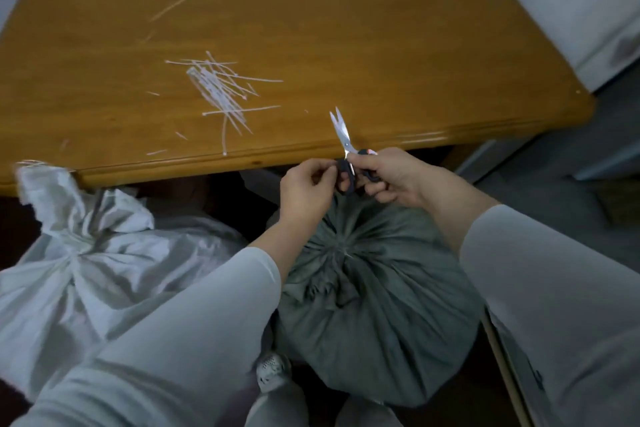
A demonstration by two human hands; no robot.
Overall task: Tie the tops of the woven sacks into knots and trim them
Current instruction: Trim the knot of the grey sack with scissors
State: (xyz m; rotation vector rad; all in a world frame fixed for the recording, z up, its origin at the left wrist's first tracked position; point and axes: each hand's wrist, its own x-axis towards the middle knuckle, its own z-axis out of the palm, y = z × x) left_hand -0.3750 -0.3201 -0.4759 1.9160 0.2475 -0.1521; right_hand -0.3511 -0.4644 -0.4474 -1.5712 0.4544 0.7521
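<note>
Dim, flat light; a sheen streaks the table edge [422, 140] at two o'clock, and the green sack [374, 305] sits murky at five. Borders bend; my sleeves [194, 322] blur.

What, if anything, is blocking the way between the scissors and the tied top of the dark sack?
Nothing visible. The right hand and left hand hold the scissors just above the grey-green sack, blades pointing away toward the table; its gathered top lies uncovered between the forearms.

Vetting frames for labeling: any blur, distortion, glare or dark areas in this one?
Head view: wide-angle distortion bows the table edge; overall soft, sleeves near the bottom most blurred; glare whitens the scissors blades; dim below the tabletop, so the green sack reads dark, the white sack brighter.
</note>
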